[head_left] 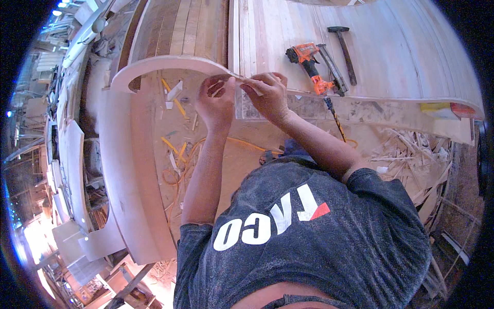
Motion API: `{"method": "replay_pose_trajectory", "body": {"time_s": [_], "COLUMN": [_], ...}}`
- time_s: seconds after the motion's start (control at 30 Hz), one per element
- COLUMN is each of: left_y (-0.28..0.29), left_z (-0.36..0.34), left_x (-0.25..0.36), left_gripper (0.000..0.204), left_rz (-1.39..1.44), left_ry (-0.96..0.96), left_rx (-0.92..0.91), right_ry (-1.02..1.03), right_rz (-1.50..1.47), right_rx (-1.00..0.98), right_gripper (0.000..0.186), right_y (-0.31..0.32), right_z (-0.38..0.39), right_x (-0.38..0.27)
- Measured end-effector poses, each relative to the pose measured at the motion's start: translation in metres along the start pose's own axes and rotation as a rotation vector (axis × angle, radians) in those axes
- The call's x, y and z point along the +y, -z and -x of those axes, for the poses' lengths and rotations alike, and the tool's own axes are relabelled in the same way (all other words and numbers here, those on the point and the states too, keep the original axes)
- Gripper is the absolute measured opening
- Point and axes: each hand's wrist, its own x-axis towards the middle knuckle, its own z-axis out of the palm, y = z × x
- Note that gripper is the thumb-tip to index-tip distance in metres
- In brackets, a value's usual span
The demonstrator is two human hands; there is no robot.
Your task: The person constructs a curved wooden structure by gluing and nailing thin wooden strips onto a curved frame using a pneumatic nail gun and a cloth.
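Both my hands meet at the near edge of a curved wooden panel (180, 31), fingertips almost touching. My left hand (213, 105) is closed in a pinch, with its thumb and forefinger on a thin pale strip (246, 81) at the panel's edge. From the other side my right hand (270, 98) pinches the same strip, fingers curled. Where the strip ends is hidden by my fingers. Right of my hands, an orange and black nail gun (311, 64) lies on a broad slatted panel (401, 62). Beside it rests a hammer (345, 54) with a dark handle.
A curved pale rim (154, 64) borders the left panel, above a tall curved board (131, 175). From the nail gun hangs a coiled hose (334, 118). A yellow hose (247, 142) and offcuts lie on the floor. Wood scraps (411, 154) pile up at right.
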Motion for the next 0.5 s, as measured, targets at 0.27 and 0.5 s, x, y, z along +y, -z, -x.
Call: {"method": "replay_pose_trajectory", "body": {"time_s": [0.27, 0.5], "left_y": [-0.018, -0.02], "left_z": [-0.005, -0.012], "left_x": [0.012, 0.005], "left_gripper": [0.024, 0.027], "left_rz": [0.0, -0.185], "left_ry": [-0.009, -0.018], "left_rx": [0.065, 0.108], "right_ry": [-0.046, -0.06], "right_rz": [-0.007, -0.037], "right_rx": [0.002, 0.017], "right_gripper": [0.011, 0.007], "right_y": [-0.013, -0.017], "right_z": [-0.016, -0.016], "right_x": [0.001, 0.003]}}
